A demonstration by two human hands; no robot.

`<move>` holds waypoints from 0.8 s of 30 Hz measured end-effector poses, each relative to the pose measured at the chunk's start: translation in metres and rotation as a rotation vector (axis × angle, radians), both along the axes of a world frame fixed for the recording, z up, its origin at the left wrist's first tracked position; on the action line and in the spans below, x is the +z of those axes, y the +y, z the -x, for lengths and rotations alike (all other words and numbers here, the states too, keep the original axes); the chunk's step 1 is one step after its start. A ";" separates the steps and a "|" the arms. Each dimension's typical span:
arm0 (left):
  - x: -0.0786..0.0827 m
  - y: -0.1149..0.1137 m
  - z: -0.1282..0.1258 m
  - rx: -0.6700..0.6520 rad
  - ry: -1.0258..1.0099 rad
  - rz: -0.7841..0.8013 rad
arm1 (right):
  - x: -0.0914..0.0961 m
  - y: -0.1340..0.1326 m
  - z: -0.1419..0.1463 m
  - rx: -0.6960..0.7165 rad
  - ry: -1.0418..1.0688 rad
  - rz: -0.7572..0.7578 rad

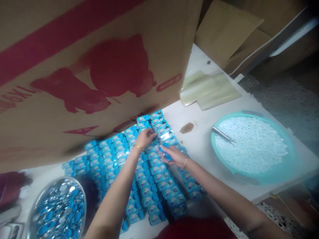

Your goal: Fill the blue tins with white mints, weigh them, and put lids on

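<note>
Right hand [174,155]: closed on blue piece [165,152]. Left hand [147,137], alongside: fingers bent, hold unclear. Beneath both: glossy, rectangular blue packs [149,191], rowed.

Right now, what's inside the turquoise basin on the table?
Turquoise basin: a broad heap of small white pieces, with a metal tool leaning in over the rim. The heap covers the basin's floor; anything buried can't be seen.
</note>
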State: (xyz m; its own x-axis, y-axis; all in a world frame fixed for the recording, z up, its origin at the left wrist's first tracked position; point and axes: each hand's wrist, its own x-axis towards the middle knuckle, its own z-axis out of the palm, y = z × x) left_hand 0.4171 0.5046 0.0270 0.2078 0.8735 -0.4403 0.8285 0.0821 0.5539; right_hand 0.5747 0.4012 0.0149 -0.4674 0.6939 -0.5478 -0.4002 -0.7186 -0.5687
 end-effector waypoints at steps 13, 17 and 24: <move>-0.022 -0.013 0.007 0.182 0.071 -0.079 | -0.007 -0.010 0.010 0.169 -0.007 0.003; -0.028 0.018 0.004 0.108 0.367 0.038 | -0.009 -0.008 0.003 0.104 0.046 0.028; -0.020 0.029 0.002 -0.002 0.470 0.093 | -0.014 -0.002 -0.003 0.043 0.084 0.079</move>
